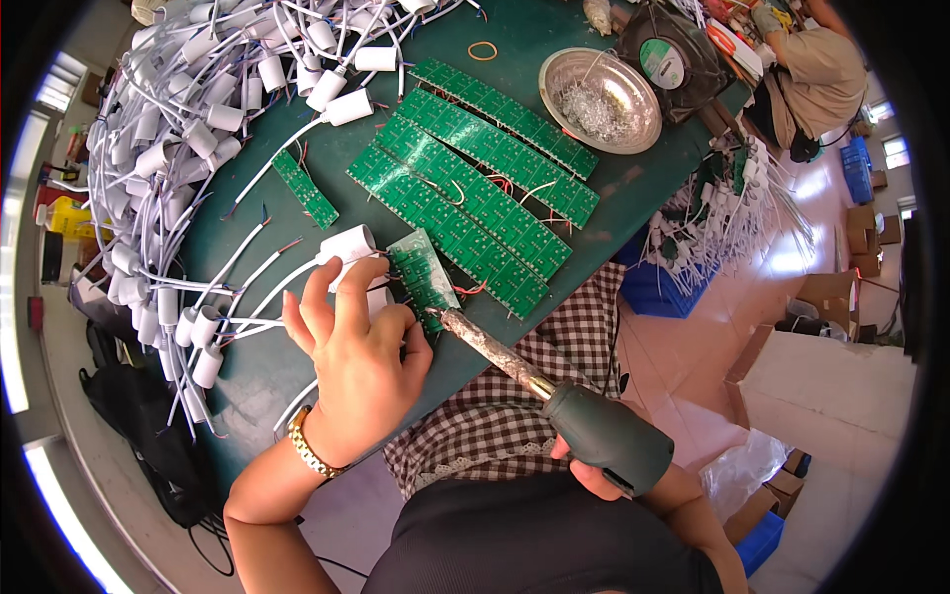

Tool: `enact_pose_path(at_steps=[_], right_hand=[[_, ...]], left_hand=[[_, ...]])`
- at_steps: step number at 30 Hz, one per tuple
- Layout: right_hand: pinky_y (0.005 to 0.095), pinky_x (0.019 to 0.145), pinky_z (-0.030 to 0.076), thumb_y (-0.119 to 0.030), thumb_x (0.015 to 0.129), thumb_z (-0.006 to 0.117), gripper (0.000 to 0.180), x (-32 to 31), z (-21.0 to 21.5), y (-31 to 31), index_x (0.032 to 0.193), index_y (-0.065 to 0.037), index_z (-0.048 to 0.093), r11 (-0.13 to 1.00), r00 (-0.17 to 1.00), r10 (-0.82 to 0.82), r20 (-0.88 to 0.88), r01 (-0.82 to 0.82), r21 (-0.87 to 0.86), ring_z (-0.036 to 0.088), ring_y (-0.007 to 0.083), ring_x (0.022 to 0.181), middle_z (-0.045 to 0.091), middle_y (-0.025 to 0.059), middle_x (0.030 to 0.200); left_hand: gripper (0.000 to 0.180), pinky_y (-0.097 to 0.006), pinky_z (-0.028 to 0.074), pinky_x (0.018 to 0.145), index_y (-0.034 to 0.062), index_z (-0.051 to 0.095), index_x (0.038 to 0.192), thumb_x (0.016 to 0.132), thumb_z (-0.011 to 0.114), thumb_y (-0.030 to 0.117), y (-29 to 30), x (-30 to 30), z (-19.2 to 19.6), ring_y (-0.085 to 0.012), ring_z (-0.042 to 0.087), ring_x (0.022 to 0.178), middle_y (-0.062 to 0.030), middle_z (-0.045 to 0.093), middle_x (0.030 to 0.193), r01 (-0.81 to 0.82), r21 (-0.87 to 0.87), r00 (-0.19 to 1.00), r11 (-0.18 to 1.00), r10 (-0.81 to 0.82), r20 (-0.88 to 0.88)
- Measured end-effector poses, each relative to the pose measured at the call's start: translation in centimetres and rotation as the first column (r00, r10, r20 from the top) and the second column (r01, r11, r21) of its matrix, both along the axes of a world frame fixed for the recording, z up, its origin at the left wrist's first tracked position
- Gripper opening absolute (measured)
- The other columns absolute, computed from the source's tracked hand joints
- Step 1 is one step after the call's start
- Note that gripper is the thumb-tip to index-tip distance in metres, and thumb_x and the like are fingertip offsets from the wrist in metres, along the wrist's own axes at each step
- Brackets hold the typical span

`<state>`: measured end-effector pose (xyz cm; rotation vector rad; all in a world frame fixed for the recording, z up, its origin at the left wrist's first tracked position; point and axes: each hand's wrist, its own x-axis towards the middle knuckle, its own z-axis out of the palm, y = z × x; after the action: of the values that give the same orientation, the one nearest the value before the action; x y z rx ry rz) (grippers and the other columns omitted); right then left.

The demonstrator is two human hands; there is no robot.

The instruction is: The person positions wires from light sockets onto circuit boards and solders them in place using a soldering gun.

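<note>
My right hand (pixel 592 473) grips the dark handle of a soldering iron (pixel 495 348). Its crusted tip meets the lower edge of a small green circuit board (pixel 421 269) near the table's front edge. My left hand (pixel 361 342) is beside that board, thumb and fingertips pinched at its lower left edge; what they pinch is hidden. Another white cylinder shows partly under these fingers. A white cylindrical lamp holder (pixel 346 246) with a white cable lies just beyond the fingers. Several long green circuit board panels (pixel 465 198) with red and white wires lie farther off.
White lamp holders on cables (pixel 188 129) heap up at the left. A metal bowl (pixel 564 71) with solder bits stands at the far right, next to a black fan (pixel 658 59). A small board strip (pixel 305 190) lies apart. Another person (pixel 813 79) sits at far right, above a blue bin (pixel 663 297).
</note>
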<state>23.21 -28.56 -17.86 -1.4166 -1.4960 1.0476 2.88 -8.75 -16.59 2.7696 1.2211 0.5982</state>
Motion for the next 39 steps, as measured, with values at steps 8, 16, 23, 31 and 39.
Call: enact_pose_path(at_steps=[8,16,23,31,39], right_hand=[[0.0283,0.056,0.052,-0.015,0.075,0.070,0.039,-1.5,-1.9,0.0,0.111,-0.002,0.064,0.988,0.994,-0.107,0.023,0.103,0.118,0.068,0.0223,0.074,0.068,0.0123,0.100],[0.0301,0.048,0.046,-0.013,0.064,0.075,0.031,-1.3,-0.9,1.6,0.092,-0.005,0.066,0.980,0.985,-0.023,0.171,-0.012,0.196,0.061,0.0218,0.062,0.064,0.0088,0.088],[0.0307,0.044,0.043,-0.013,0.063,0.075,0.031,-1.5,-1.3,1.6,0.092,-0.004,0.065,0.968,0.985,-0.020,0.172,-0.024,0.251,0.058,0.0209,0.058,0.062,0.0116,0.087],[0.0312,0.048,0.047,-0.009,0.066,0.071,0.029,-1.7,-2.0,0.0,0.094,0.000,0.065,0.997,0.997,-0.070,0.042,0.070,0.011,0.062,0.0233,0.062,0.064,0.0131,0.088],[0.0302,0.061,0.046,-0.026,0.084,0.062,0.028,-0.8,2.0,2.3,0.088,0.001,0.058,0.986,0.978,-0.062,-0.200,0.029,-0.164,0.057,0.0189,0.065,0.060,0.0098,0.077]], left_hand=[[0.012,-0.077,0.006,0.100,0.0051,0.055,0.070,0.071,0.067,0.006,0.0,0.1,0.1,-0.0534,0.014,0.142,-0.0229,0.028,0.153,-0.030,-0.103,0.997,0.994,0.023,-0.070],[0.008,-0.076,0.009,0.101,0.0026,0.053,0.076,0.074,0.061,0.005,-0.1,0.3,-0.6,-0.0525,0.020,0.140,-0.0243,0.028,0.153,-0.045,-0.105,0.995,0.993,0.035,-0.099],[0.009,-0.074,0.010,0.102,0.0028,0.054,0.076,0.073,0.062,0.006,0.0,0.3,-0.6,-0.0505,0.023,0.140,-0.0232,0.030,0.151,-0.041,-0.112,0.994,0.993,0.029,-0.108],[0.010,-0.077,0.015,0.100,0.0013,0.053,0.078,0.078,0.062,0.003,0.2,0.2,-0.4,-0.0514,0.020,0.140,-0.0248,0.025,0.153,-0.024,-0.136,0.991,0.990,0.006,-0.133],[0.011,-0.077,0.019,0.096,0.0020,0.053,0.072,0.074,0.062,0.008,0.3,0.4,-0.9,-0.0500,0.027,0.138,-0.0229,0.033,0.149,-0.032,-0.084,0.994,0.996,0.023,-0.110]])
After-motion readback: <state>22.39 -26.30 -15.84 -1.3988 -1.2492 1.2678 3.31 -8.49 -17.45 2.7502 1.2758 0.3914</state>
